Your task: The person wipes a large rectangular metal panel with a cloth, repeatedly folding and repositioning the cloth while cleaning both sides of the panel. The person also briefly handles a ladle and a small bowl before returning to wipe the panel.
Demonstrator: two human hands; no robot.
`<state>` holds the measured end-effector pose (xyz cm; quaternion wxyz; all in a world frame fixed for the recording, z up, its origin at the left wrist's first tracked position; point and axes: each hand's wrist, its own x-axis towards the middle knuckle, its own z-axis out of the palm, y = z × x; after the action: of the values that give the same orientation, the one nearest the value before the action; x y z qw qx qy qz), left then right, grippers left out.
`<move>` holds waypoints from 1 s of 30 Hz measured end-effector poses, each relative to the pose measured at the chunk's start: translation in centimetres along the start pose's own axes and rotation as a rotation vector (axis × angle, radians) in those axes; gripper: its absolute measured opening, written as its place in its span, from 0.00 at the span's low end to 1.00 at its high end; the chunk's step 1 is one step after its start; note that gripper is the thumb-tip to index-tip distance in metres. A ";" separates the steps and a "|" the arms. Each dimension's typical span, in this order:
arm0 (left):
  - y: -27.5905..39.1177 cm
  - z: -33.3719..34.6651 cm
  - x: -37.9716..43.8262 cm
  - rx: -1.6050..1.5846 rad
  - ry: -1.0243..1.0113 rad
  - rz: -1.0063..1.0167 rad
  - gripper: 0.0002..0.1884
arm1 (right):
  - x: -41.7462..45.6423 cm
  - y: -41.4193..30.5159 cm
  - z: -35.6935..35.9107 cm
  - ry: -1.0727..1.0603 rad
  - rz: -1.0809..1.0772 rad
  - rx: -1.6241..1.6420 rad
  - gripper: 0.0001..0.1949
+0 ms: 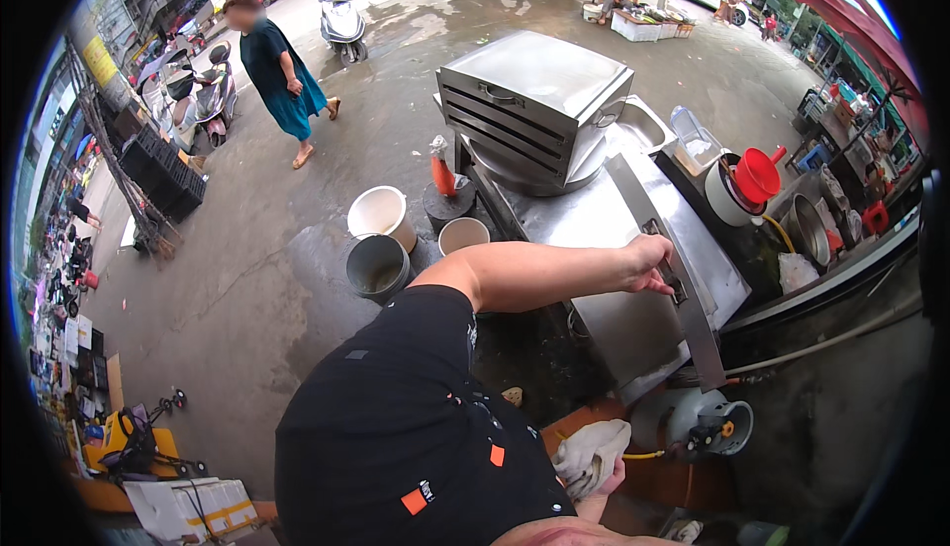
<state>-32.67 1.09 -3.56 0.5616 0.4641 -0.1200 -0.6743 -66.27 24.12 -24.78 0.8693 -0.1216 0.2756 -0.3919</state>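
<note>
My left hand (653, 264) reaches across the steel worktop (553, 216) and grips the handle in the middle of a long, flat stainless-steel panel (634, 190). The panel looks like a drawer front and slants over the worktop; a dull steel surface shows beneath my forearm. Low in the view, my right hand (613, 478) holds a crumpled, stained white cloth (594, 453), which partly hides its fingers. At the worktop's far end, a stainless-steel drawer cabinet (508, 116) with dark horizontal slots and a handle sits on a round steel base (545, 182).
Buckets (382, 212) stand left of the worktop, beside an orange object (442, 175) on a dark cylinder. A red dipper (757, 175) rests on a white pot to the right. A gas cylinder (668, 416) stands below. A person (274, 71) walks on the wet pavement.
</note>
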 end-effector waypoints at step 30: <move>-1.7 -29.1 -36.9 1.317 0.026 0.208 0.26 | 11.4 14.9 33.3 -0.641 -1.476 -1.905 0.32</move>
<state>-13.89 44.21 -2.35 0.2244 0.7042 -0.5443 -0.3967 -31.78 25.31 -8.29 0.0359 -0.9184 0.0915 -0.3832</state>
